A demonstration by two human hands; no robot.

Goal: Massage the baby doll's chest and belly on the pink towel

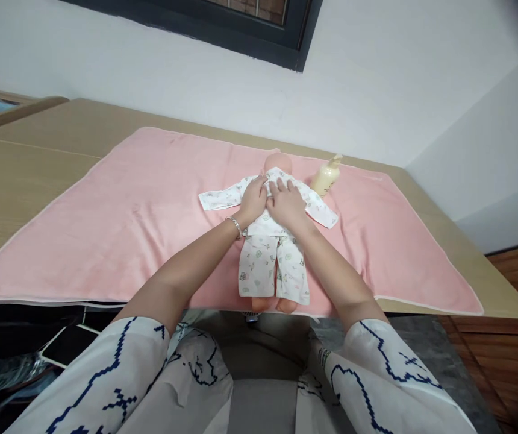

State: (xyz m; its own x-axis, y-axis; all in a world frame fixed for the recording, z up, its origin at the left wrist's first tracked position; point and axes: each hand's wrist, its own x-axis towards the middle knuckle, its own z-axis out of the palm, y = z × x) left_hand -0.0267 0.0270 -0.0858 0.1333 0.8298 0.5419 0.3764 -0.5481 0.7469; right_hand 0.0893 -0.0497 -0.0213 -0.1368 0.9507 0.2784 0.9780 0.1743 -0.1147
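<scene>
A baby doll (273, 241) in a white printed shirt and trousers lies on its back on a pink towel (141, 217), head toward the wall. My left hand (253, 199) rests on the doll's chest, fingers together and curled onto the shirt front. My right hand (286, 202) lies beside it on the chest, fingers also bent against the cloth. The two hands touch each other near the collar. A bracelet sits on my left wrist. Whether the fingers pinch the shirt is hidden.
A cream pump bottle (326, 176) lies on the towel just right of the doll's head. The towel covers a wooden table (24, 175) against a white wall. A dark window frame (259, 36) is above. Dark items lie at lower left, below the table edge.
</scene>
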